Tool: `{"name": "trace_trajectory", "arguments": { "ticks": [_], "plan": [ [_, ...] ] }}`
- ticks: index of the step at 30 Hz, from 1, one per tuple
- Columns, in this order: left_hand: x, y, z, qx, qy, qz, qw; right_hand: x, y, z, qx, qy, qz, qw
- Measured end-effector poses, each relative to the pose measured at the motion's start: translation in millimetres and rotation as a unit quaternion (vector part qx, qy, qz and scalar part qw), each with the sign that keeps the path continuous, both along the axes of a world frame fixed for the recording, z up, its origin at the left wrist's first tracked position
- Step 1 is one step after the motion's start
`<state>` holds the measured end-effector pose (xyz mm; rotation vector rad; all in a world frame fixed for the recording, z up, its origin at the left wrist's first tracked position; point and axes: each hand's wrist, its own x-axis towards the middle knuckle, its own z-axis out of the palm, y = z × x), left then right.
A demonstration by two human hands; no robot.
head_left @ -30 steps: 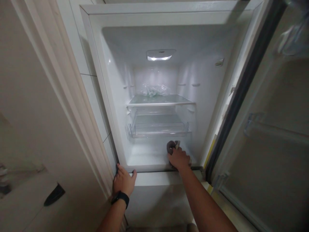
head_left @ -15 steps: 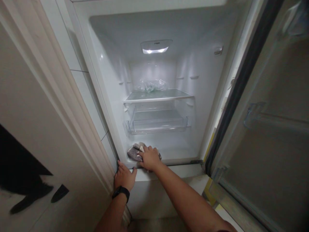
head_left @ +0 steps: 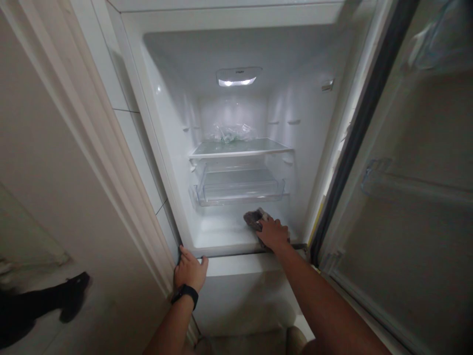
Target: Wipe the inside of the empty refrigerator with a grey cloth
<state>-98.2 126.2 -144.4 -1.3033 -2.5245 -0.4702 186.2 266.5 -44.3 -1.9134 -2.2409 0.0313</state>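
Observation:
My right hand (head_left: 274, 234) grips a crumpled brown and white cloth (head_left: 254, 219) and presses it on the refrigerator's floor, near the front right corner. The cloth spreads out ahead of the fingers; part of it is hidden under the palm. At the lower left corner of the refrigerator (head_left: 162, 162), my left hand (head_left: 190, 270) lies on the front edge with thumb and fingers apart, holding nothing. A black watch is on that wrist.
Above the cloth hangs a clear drawer (head_left: 242, 192), and higher up a glass shelf (head_left: 258, 145) carries a crumpled plastic bag (head_left: 231, 133). The refrigerator door (head_left: 406, 236) stands open at right. A pale door frame (head_left: 107, 148) borders the left. A dark blurred shape (head_left: 44, 305) is at lower left.
My right hand has slid the cloth rightward across the refrigerator floor, from the left front corner to the right. My left hand has stayed in place. The dark shape at lower left has shifted.

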Motion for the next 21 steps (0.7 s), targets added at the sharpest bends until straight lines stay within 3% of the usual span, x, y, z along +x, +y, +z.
{"name": "trace_trajectory", "arguments": {
  "ticks": [4, 8, 15, 21],
  "plan": [
    [2.0, 0.0, 3.4, -0.005, -0.004, 0.003, 1.000, 4.2, -0.5, 0.3, -0.001, -0.002, -0.014, 1.000],
    [4.2, 1.9, 4.1, 0.009, -0.003, 0.013, 1.000, -10.7, -10.6, 2.5, 0.007, -0.011, 0.042, 0.999],
    [5.3, 1.2, 7.1, 0.007, -0.007, 0.010, 1.000, -92.5, -19.3, -0.8, 0.015, 0.011, 0.205, 0.979],
    [1.1, 4.0, 1.9, 0.008, -0.007, -0.002, 1.000, -153.8, 31.3, -2.2, -0.016, 0.101, 0.186, 0.977]
  ]
}}
